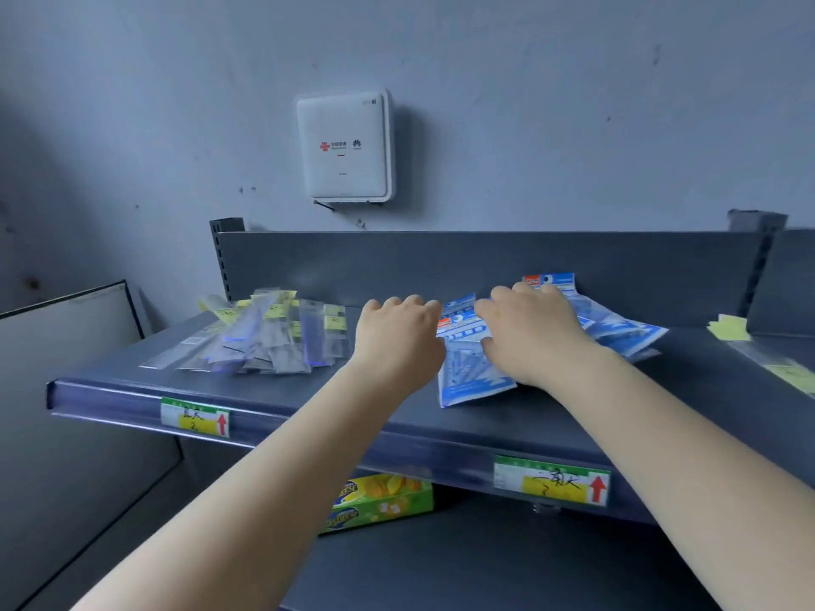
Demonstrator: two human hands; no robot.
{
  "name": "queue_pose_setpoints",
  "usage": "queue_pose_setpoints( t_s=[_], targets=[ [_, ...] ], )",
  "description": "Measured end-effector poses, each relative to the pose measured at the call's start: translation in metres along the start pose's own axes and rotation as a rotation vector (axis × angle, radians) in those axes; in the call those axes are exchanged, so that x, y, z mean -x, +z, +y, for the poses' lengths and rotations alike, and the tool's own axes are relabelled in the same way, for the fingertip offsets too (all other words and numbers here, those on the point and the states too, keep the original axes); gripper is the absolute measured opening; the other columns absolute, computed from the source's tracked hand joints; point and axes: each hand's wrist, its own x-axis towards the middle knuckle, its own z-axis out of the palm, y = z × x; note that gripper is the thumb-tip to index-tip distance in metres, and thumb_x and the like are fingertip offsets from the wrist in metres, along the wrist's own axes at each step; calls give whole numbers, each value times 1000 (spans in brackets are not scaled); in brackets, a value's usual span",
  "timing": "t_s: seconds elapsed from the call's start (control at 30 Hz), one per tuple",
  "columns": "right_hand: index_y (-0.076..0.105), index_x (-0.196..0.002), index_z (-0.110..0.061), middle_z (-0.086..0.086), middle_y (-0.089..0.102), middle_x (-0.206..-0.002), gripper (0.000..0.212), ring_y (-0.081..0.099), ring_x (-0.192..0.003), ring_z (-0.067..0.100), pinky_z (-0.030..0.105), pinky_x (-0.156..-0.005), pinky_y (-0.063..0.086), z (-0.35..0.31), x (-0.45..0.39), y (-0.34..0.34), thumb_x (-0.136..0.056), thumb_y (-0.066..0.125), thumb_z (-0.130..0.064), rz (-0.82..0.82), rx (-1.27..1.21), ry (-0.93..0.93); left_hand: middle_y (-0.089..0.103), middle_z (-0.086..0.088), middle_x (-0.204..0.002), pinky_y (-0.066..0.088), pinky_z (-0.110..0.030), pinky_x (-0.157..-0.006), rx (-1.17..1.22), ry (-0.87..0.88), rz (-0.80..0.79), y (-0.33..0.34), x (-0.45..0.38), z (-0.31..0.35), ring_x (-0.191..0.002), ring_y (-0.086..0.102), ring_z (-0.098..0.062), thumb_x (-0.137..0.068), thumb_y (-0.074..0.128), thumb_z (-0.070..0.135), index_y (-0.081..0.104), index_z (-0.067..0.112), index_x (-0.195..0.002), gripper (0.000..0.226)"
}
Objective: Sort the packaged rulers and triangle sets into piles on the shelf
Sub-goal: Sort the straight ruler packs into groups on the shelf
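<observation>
My right hand (527,332) presses flat on the blue triangle packs (474,372) mid-shelf; my left hand (399,341) hangs curled, holding nothing. Slick wrappers — a careless shove could slide them into the rulers (264,337).

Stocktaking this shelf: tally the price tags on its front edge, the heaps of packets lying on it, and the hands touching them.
Price tags on the shelf front edge: 2, one at left, one at right
Packet heaps: 2, the clear ruler packets and the blue triangle set packets
Hands on the blue packets: 2, left hand and right hand
Total: 6
</observation>
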Motion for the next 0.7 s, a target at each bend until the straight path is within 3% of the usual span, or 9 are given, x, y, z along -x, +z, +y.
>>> queue_pose_setpoints(
  t_s=[0.1,0.3,0.47,0.7],
  targets=[
    [51,-116,-18,2,52,-117,26,46,-114,24,35,-87,32,44,34,2,-92,45,-26,-31,-2,58,58,0,-108,25,-29,-76,6,84,8,-3,-5,56,-102,54,-25,-93,44,29,54,17,-110,23],
    [51,-116,-21,-2,54,-113,25,48,-110,22,34,-86,32,127,107,5,-94,43,-30,22,-14,171,59,-2,-120,34,-32,-91,170,179,-3,-5,-12,169,-113,53,-25,-92,47,31,54,18,-119,31],
    [52,-121,-23,-4,54,-123,31,48,-115,21,34,-88,34,196,162,16,-93,45,-32,-30,-19,274,60,0,-109,35,-31,-86,281,246,-48,-2,-14,252,-106,54,-23,-90,47,30,56,16,-114,30],
    [55,-116,-23,-3,56,-115,35,53,-109,22,33,-82,37,259,192,33,-90,50,-46,-171,-181,428,59,3,-118,33,-29,-83,353,225,-184,14,-25,310,-109,54,-22,-90,50,35,54,21,-118,32]
  ],
)
